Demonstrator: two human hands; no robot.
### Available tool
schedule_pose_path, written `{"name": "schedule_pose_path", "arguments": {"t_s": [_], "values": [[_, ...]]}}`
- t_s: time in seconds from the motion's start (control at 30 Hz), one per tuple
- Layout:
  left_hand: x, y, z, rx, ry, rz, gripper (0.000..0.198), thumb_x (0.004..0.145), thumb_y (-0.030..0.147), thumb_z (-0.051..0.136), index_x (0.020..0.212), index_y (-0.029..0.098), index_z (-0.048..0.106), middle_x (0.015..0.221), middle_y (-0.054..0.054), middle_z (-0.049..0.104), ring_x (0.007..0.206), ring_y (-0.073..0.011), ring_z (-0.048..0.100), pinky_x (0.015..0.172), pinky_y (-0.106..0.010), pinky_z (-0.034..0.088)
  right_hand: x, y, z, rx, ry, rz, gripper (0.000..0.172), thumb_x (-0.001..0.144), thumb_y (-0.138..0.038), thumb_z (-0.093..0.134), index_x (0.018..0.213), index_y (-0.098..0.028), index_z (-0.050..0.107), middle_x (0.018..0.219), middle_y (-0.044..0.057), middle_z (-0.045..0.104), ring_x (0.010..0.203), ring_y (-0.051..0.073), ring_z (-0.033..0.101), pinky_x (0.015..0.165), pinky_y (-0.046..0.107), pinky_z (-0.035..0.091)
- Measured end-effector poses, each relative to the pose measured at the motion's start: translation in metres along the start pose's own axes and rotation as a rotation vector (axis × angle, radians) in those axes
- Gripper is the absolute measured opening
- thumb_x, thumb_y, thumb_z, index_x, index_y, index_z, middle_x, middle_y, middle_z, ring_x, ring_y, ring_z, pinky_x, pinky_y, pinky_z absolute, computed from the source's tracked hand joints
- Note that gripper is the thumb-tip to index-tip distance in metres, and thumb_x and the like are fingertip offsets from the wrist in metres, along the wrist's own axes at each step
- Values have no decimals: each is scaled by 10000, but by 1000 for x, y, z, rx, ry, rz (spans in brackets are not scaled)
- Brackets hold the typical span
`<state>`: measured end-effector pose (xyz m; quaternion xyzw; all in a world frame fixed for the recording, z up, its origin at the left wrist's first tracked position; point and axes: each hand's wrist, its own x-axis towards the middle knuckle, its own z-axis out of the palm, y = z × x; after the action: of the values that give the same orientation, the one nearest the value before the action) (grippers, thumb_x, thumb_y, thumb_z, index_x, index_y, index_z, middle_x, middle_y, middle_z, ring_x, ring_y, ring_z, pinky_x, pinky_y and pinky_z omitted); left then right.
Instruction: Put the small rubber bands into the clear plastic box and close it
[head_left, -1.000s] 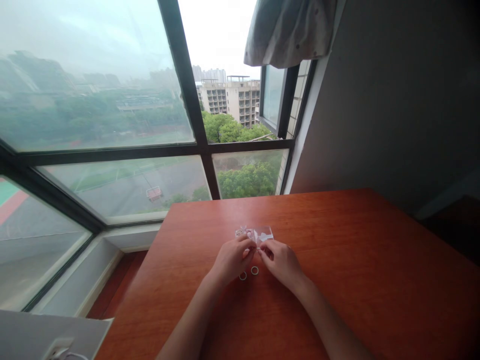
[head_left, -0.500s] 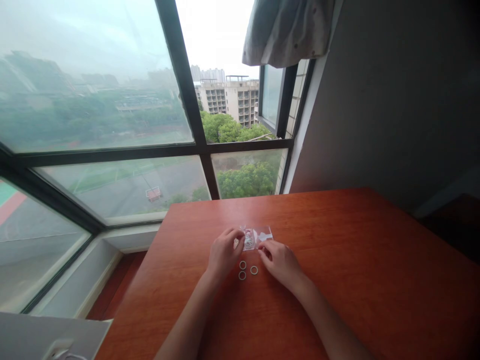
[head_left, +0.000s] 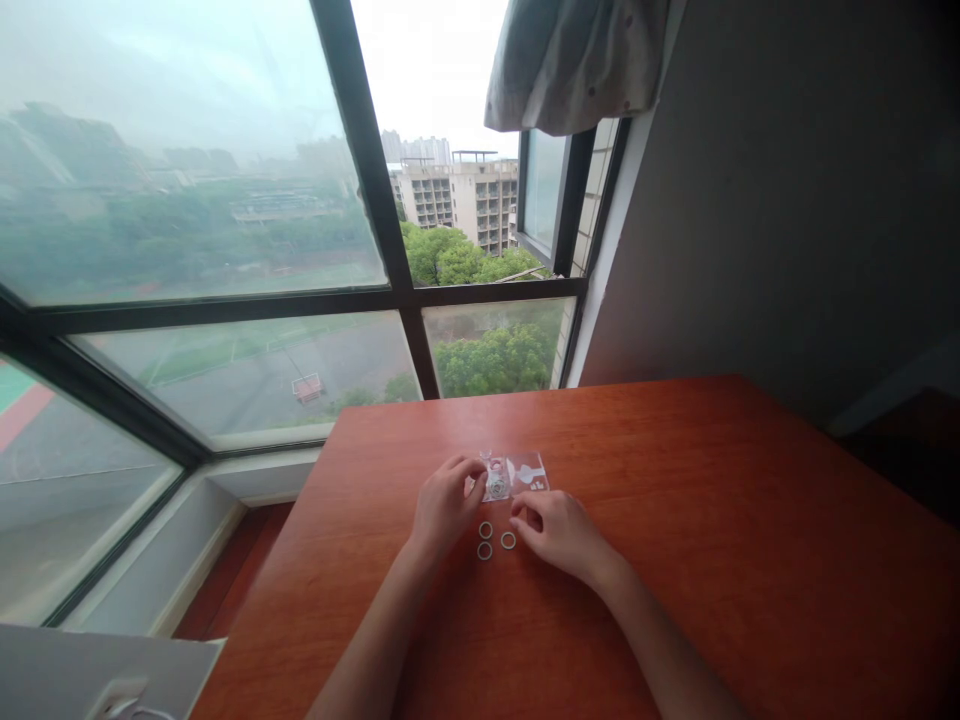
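A small clear plastic case (head_left: 529,474) lies on the red-brown table, with small pale rings (head_left: 498,486) in its left part and white shapes in its right part. My left hand (head_left: 448,502) is at the case's left edge, fingers curled against it; whether it pinches the edge is hidden. Below the case three loose rings lie on the wood: one upper left (head_left: 486,530), one lower left (head_left: 484,551), one right (head_left: 508,541). My right hand (head_left: 553,525) hovers beside the right ring, thumb and forefinger curved and apart, nothing visible between them.
The table (head_left: 645,440) reaches toward a large window (head_left: 480,293) with dark frames. A grey curtain (head_left: 574,65) hangs at the top, and a dark wall (head_left: 787,200) stands on the right. A white fixture (head_left: 124,695) shows at lower left.
My right hand has drawn back slightly from the case toward the loose rings, and its thumb and forefinger have parted. More of the case's right part shows. My left hand has barely moved.
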<state>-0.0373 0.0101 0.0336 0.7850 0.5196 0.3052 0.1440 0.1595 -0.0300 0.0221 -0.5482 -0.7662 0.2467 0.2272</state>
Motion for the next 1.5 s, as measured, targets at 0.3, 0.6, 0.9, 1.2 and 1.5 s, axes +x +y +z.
{"name": "schedule_pose_path", "arguments": {"t_s": [0.3,0.6,0.9,1.2,1.5], "values": [[1,-2,0,-1,10,-11,137,867,233,524,855,211,658,850,-17,646,688,-135,569,608,-228,391,-3,-1,-5,10,-147,5,104,765,-279,642,860,-251,674,741,-36,682,681,124,598,601,217,332],[0,0,-2,-2,9,-12,156,869,241,513,846,210,664,840,-20,647,693,-137,573,601,-236,390,-3,-3,-5,-23,-164,10,100,779,-293,651,867,-261,687,755,-33,696,711,137,615,613,221,342],[0,1,-2,-2,3,-7,148,857,221,518,850,208,666,833,-19,641,687,-136,570,597,-234,390,-4,-3,-5,-28,-170,7,74,781,-272,656,843,-260,694,758,-29,705,702,141,621,604,222,343],[0,2,-1,-11,-47,41,158,887,245,503,830,199,643,828,-17,622,676,-127,549,600,-227,379,-3,0,-1,-46,-126,-28,73,815,-274,635,778,-222,670,775,-8,699,721,143,604,614,221,337],[-4,12,0,-64,-201,148,165,878,227,497,869,210,661,891,-35,636,695,-124,553,634,-225,414,3,4,1,-14,66,13,114,868,-275,573,800,-220,648,749,-4,673,685,143,596,635,232,372]]}}
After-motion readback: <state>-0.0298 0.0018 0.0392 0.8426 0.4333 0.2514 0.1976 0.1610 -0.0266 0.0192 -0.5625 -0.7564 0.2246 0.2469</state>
